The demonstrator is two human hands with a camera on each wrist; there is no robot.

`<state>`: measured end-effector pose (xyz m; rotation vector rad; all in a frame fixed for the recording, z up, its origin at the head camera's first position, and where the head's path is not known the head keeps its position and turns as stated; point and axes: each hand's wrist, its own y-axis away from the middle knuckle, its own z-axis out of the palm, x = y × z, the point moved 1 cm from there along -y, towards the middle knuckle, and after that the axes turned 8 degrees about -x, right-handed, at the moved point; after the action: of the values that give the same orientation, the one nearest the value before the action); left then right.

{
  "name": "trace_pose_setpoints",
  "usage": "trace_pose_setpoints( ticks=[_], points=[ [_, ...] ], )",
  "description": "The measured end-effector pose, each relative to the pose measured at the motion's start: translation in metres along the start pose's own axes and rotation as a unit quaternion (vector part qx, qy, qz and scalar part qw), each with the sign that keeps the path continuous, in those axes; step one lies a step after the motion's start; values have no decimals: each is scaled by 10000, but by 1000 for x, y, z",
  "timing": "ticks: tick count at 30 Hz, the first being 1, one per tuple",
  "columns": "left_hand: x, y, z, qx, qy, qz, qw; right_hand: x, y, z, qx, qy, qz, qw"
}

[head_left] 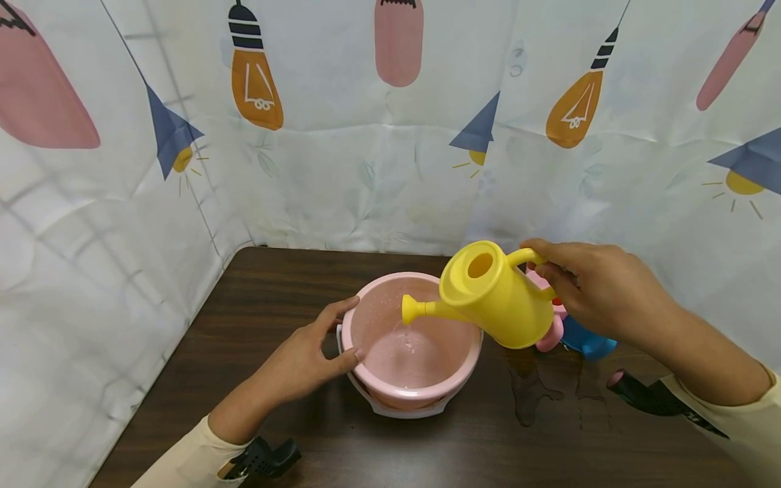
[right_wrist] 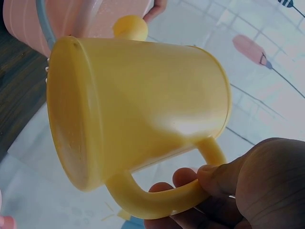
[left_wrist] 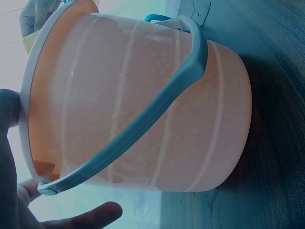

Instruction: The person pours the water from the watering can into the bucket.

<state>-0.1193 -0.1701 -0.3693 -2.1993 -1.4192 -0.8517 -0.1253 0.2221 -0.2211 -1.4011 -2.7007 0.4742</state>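
Note:
A yellow watering can (head_left: 497, 298) is tilted, its round spout head over a pink bucket (head_left: 410, 393). Thin streams of water fall from the spout into the bucket, and splashes show at its bottom. My right hand (head_left: 601, 288) grips the can's handle; in the right wrist view the thumb and fingers curl round the handle (right_wrist: 157, 202). The bucket stands upright on the table, its pale carrying handle (left_wrist: 138, 126) hanging down along the side. At the bucket's left rim, my left hand (head_left: 311, 352) holds on with thumb and forefinger over the edge, another finger extending outside it.
Behind the watering can, a pink item (head_left: 552, 332) and a blue item (head_left: 588, 339) lie partly hidden on the dark wooden table (head_left: 287, 278). Spilled water (head_left: 533, 390) wets the tabletop to the right of the bucket. A printed white curtain (head_left: 366, 183) hangs behind and at the left.

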Motion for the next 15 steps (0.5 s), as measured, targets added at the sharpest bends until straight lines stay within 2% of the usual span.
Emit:
trace_pose_setpoints(
  ticks=[15],
  points=[
    [1, 0, 0, 6, -2, 2, 10000, 2, 0, 2, 38, -69, 35, 10000]
  ],
)
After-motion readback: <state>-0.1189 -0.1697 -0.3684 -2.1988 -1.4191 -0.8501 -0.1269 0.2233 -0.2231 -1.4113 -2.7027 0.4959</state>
